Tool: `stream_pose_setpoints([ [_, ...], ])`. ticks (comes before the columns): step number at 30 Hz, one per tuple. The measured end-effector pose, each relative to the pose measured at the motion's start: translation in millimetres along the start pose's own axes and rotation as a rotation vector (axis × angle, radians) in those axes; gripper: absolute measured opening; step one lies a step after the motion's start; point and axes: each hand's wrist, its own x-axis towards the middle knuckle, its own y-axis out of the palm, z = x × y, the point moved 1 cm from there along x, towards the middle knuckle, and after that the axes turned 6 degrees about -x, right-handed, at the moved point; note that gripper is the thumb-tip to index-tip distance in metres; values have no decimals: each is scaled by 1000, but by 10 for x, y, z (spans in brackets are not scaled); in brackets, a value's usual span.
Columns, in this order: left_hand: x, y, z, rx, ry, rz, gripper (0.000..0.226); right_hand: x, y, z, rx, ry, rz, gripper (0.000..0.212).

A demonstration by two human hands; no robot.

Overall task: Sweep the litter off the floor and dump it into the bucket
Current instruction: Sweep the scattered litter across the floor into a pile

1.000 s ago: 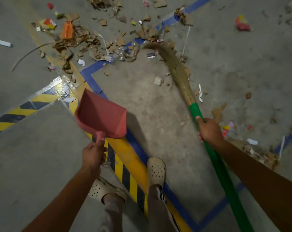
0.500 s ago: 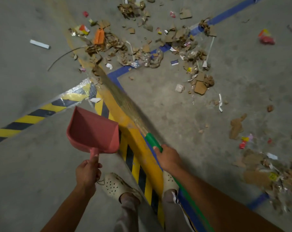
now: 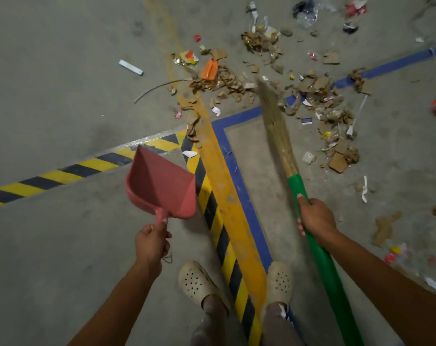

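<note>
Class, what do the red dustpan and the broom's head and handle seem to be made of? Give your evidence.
Red scoop-shaped dustpan: probably moulded plastic, matte; one smooth, evenly coloured piece.
Tan broom head: seemingly dried grass or straw; fine fibres, though blurred.
Green broom handle: glossy, likely plastic or plastic-wrapped; core hidden.

Holding a red plastic dustpan by its short handle in the left grip, raised over the grey concrete floor. Clasping in the right grip a green-handled straw broom, blurred bristles reaching into scattered brown cardboard litter beside a blue painted floor line. Standing in cream perforated clogs, one on each side of a broad yellow painted line.
</note>
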Motion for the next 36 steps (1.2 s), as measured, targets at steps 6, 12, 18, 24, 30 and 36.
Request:
stream_pose_setpoints([
  [6, -100, -581, -138, 14, 10, -12, 25, -554, 187, 561, -159, -293, 91, 44],
  [12, -63, -1155, 140, 80, -26, -107, 25, -566, 1019, 902, -519, -424, 238, 49],
  [18, 230, -985, 177, 97, -74, -152, 31, 38, 1349, 904, -604, -265, 322, 56],
  [24, 666, -288, -212, 84, -39, -81, 29, 756, 807, 912, -481, -130, 194, 52],
  [30, 790, 221, -832, 38, 31, -24, 29, 807, 130, 1247, -141, -132, 75, 54],
  [36, 635, 59, -1144, 82, 60, -58, 25, 289, -78, 1507, -79, -267, 140, 38],
])
